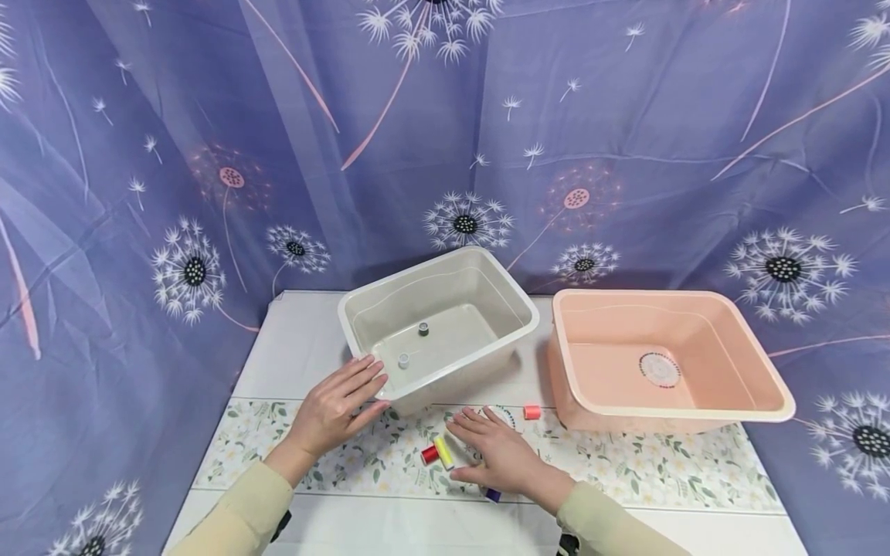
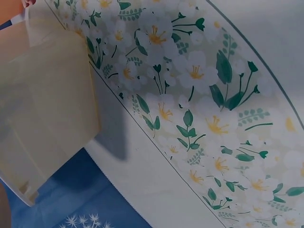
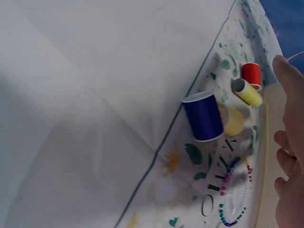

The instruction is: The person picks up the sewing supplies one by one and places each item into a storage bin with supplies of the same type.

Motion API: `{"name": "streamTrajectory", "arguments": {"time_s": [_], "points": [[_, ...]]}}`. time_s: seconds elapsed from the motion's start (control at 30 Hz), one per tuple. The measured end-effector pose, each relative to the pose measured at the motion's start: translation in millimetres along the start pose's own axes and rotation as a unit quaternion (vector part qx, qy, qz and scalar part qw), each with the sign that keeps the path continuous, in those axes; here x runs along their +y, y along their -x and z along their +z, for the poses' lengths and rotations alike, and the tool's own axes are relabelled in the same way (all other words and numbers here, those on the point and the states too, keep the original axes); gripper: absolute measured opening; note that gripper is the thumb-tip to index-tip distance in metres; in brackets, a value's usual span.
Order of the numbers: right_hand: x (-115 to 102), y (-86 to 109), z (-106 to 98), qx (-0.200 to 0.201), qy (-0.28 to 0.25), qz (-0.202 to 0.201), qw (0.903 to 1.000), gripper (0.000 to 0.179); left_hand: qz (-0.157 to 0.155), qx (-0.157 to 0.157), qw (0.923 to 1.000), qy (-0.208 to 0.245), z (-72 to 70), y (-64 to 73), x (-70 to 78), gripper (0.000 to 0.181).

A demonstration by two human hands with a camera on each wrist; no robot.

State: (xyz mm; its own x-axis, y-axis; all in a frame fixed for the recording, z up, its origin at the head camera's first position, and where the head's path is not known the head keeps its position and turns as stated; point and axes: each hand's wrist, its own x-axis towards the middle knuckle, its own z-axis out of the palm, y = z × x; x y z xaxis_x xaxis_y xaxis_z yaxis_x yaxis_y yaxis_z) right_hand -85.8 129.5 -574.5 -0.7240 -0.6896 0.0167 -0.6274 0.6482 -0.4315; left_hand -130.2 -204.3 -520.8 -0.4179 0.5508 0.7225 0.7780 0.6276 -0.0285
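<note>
My left hand point(image 1: 337, 405) touches the near left corner of the grey plastic basin point(image 1: 455, 332), fingers extended at its rim. Two small spool-like pieces, one dark-centred point(image 1: 423, 330) and one pale point(image 1: 404, 361), stand in that basin. Over the flowered strip hovers my right hand point(image 1: 501, 455), fingers extended and gripping nothing. Around it lie a red thread spool point(image 1: 429, 455), a yellow thread spool point(image 1: 443, 452), a purple-blue thread spool point(image 3: 203, 117) and a pale yellow spool point(image 3: 232, 119). A wheel of coloured-head pins point(image 3: 236, 192), partly covered by the hand in the head view, rests there too.
At right stands a pink basin point(image 1: 723, 363) holding another pin wheel point(image 1: 659, 370). A coral thread spool point(image 1: 531, 412) lies between the basins, near the strip's far edge. Purple dandelion-print cloth point(image 1: 389, 116) hangs behind the white-covered table point(image 1: 389, 525).
</note>
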Motion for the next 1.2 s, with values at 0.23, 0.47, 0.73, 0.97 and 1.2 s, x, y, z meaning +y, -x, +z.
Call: {"name": "streamTrajectory", "arguments": {"time_s": [0.23, 0.47, 0.73, 0.97, 1.2], "points": [[2, -6.6, 11, 0.0, -0.001, -0.024, 0.9997, 0.087, -0.008, -0.005, 1.0, 0.0, 0.8, 1.6, -1.1, 0.059], [5, -14.1, 17, -0.011, 0.014, -0.046, 0.9988, 0.088, -0.005, -0.009, 0.9999, -0.003, 1.0, 0.6, -1.5, 0.06], [9, -20.6, 20, -0.03, 0.032, -0.062, 0.9971, 0.088, -0.01, -0.013, 0.9998, -0.009, -0.1, 1.3, 0.3, 0.062], [13, -27.1, 26, -0.046, 0.047, -0.059, 0.996, 0.089, -0.011, -0.014, 0.9998, -0.008, 0.4, 2.2, 0.1, 0.061], [10, -31.7, 27, -0.061, 0.048, -0.052, 0.9957, 0.089, -0.009, -0.008, 0.9999, -0.001, 0.9, 1.7, -0.5, 0.056]]}}
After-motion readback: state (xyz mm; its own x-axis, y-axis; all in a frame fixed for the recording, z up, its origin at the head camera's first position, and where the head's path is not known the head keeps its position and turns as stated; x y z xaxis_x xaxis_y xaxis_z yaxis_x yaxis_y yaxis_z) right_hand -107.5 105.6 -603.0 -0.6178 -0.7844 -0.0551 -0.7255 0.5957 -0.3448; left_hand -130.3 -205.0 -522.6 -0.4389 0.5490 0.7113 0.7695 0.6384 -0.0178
